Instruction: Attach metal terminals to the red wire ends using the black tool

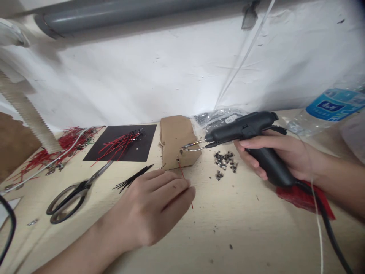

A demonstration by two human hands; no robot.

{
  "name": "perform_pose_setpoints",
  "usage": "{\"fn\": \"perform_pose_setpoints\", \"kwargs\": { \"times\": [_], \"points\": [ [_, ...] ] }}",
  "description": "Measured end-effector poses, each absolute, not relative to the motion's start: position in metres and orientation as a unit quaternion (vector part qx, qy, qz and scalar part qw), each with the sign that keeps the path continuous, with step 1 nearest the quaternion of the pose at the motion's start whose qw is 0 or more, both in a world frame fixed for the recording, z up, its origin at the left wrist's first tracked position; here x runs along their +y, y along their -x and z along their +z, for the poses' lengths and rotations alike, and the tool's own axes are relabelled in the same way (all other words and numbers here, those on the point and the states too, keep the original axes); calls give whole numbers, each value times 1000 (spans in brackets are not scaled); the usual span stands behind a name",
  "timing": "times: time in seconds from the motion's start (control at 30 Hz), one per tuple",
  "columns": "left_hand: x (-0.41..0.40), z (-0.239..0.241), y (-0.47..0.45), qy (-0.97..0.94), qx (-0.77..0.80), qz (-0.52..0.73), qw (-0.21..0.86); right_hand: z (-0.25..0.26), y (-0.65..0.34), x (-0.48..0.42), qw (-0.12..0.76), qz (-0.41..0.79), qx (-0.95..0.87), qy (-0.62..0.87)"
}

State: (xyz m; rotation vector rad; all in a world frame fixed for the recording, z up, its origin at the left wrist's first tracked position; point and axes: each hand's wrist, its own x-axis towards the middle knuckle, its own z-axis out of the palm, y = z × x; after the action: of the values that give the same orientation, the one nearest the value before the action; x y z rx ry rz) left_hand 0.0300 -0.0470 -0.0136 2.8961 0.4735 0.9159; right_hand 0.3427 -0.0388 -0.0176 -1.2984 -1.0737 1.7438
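A white wall (171,76) is standing behind a pale counter (251,236), with a grey pipe (128,13) running along the top. A water bottle (333,108) is lying at the far right of the counter. The left hand (154,205) is resting knuckles-up near the middle of the counter, pinching a thin red wire (180,169) between thumb and fingers. The right hand (285,156) is clenching the grip of a black gun (251,133), which is pointing left with its metal tips reaching the front of a cardboard block (175,139). The wire is slanting up from the left hand's fingertips, its upper end lying against the block just below those tips. A black mat (97,152) is lying left of the block, carrying loose red wires (119,144). Scissors (74,194) are lying closed in front of the mat, and a red bundle (302,198) is showing under the right wrist. Black wires (132,178) are lying between the scissors and the left hand. Small metal parts (225,160) are sitting in a heap just beside the right hand's fingers.
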Motion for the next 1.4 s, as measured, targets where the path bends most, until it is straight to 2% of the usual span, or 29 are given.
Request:
{"fn": "perform_pose_setpoints", "kwargs": {
  "times": [0.5, 1.4],
  "points": [
    [-49, -12, -29, -942, 153, 294, 44, -17, -342, -37, 346, 667, -427, 504],
    [-54, -8, -30, -952, 142, 270, -8, -16, -342, -39, 345, 661, -424, 514]
  ]
}}
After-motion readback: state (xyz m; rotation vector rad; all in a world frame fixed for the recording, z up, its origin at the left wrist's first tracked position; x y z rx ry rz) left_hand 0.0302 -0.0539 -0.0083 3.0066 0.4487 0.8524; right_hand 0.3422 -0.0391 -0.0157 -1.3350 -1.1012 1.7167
